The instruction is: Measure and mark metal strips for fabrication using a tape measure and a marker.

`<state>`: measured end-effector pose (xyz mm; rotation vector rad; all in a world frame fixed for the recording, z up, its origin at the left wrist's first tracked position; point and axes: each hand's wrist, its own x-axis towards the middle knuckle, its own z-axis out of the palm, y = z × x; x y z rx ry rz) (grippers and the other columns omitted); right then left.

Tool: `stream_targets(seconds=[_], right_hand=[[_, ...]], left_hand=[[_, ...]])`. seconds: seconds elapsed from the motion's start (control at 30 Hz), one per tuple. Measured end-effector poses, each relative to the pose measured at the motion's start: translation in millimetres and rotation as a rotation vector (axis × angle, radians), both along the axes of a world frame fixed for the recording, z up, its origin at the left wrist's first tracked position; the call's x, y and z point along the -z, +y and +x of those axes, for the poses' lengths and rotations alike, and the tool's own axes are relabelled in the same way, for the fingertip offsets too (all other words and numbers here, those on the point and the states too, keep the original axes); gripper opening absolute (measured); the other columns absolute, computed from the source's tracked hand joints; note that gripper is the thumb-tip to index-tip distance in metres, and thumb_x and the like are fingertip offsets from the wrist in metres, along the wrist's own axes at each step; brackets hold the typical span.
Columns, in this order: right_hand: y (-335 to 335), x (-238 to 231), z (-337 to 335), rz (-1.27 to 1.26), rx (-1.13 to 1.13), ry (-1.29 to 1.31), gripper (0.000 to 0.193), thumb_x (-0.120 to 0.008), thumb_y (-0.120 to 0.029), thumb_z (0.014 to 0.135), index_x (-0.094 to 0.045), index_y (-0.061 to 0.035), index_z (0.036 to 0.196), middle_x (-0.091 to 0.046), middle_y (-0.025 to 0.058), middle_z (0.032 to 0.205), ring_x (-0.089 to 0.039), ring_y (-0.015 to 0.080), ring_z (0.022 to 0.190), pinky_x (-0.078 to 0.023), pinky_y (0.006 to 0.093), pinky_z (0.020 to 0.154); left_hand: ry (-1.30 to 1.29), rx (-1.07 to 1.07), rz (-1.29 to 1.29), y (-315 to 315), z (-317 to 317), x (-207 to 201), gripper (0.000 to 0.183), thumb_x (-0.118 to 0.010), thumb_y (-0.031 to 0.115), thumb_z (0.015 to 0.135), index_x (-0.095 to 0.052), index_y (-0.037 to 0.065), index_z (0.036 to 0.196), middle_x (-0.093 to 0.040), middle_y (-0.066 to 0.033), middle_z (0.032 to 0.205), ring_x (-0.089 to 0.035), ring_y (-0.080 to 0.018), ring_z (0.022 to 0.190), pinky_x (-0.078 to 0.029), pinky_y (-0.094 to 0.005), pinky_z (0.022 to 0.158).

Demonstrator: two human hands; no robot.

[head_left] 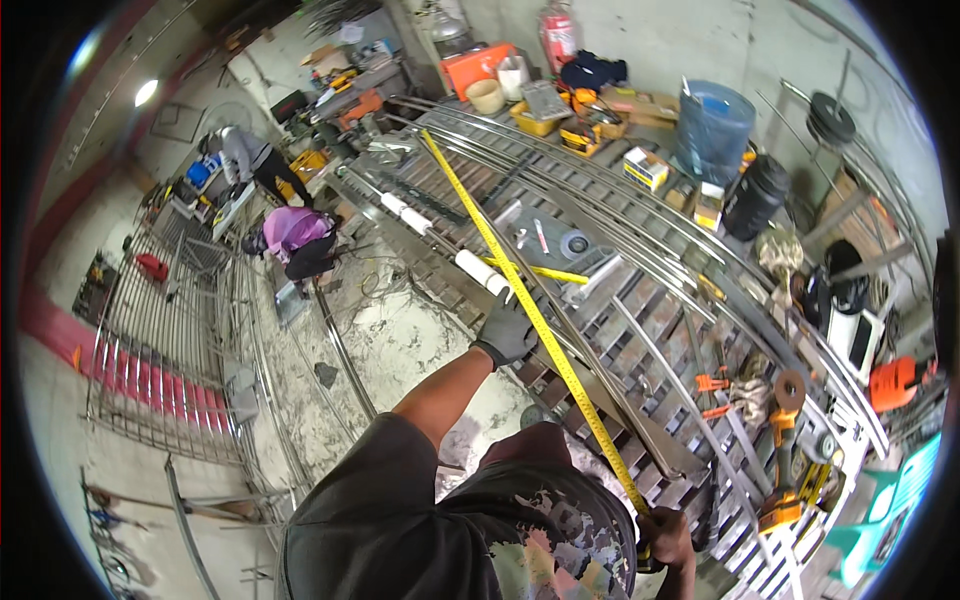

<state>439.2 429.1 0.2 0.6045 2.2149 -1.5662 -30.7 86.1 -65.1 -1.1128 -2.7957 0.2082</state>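
Note:
A long yellow tape measure blade point(560, 362) runs diagonally over the slatted metal bench point(650, 345), from its far left end back to my right hand point(668, 538). That hand is closed round the tape measure's case, which is mostly hidden. My left hand point(507, 328), in a grey glove, is curled over a metal pipe partly wrapped in white point(480, 270), close beside the blade; its fingertips are partly hidden. Another yellow strip point(555, 273) crosses under the blade. Beyond it lies a metal plate point(550, 240) with a marker and a round disc on it.
An orange angle grinder point(783, 460) and orange clamps point(713, 383) rest at the bench's right. Long metal tubes point(590, 215) lie along the far side, near a blue bucket point(712, 130). A crouching person in purple point(295, 235) and a bending person point(240, 155) are at far left.

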Motion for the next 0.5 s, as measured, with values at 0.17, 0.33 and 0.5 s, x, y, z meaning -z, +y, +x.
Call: stream_targets(seconds=[0.17, 0.33, 0.5], right_hand=[[-9.3, -0.4, -24.1, 0.080, 0.036, 0.063, 0.038, -0.083, -0.027, 0.100, -0.074, 0.0038, 0.078, -0.069, 0.0084, 0.063, -0.064, 0.0133, 0.061, -0.049, 0.0398, 0.056], [-21.8, -9.3, -57.3, 0.105, 0.081, 0.113, 0.036, -0.084, -0.026, 0.098, -0.076, 0.0036, 0.080, -0.072, 0.0088, 0.067, -0.068, 0.0136, 0.062, -0.051, 0.0366, 0.056], [-47.5, -25.4, -100.6, 0.170, 0.082, 0.166, 0.031, -0.085, -0.024, 0.095, -0.077, 0.0036, 0.083, -0.071, 0.0081, 0.066, -0.062, 0.0118, 0.060, -0.047, 0.0373, 0.055]], left_hand=[[-0.040, -0.099, -0.013, -23.5, -33.4, 1.4, 0.076, -0.056, 0.037, 0.104, -0.041, 0.013, 0.175, -0.043, -0.0182, 0.180, -0.042, -0.0399, 0.165, -0.022, -0.0636, 0.137], [0.002, -0.216, 0.146, -46.0, -98.1, 3.7, 0.066, -0.060, 0.035, 0.106, -0.051, 0.012, 0.167, -0.052, -0.0171, 0.173, -0.043, -0.0408, 0.163, -0.027, -0.0640, 0.134], [0.051, -0.285, -0.029, -59.0, -189.8, -17.2, 0.068, -0.064, 0.038, 0.105, -0.052, 0.011, 0.166, -0.048, -0.0192, 0.176, -0.045, -0.0394, 0.161, -0.031, -0.0624, 0.130]])
